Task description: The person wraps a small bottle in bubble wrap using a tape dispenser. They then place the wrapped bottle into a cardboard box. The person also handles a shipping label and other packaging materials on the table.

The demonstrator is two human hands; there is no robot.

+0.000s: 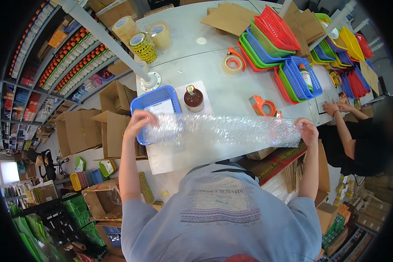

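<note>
Bubble wrap (231, 130) spans between left fingers (147, 117) and right fingers (305, 125).

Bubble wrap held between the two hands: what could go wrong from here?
The bubble wrap, held at its ends by the left hand and right hand, appears just in front of the brown bottle; a careless sweep might knock it over. Its left end overlaps the blue basket in view, so it could drag the paper inside. If one hand slips, that end could drop.
</note>
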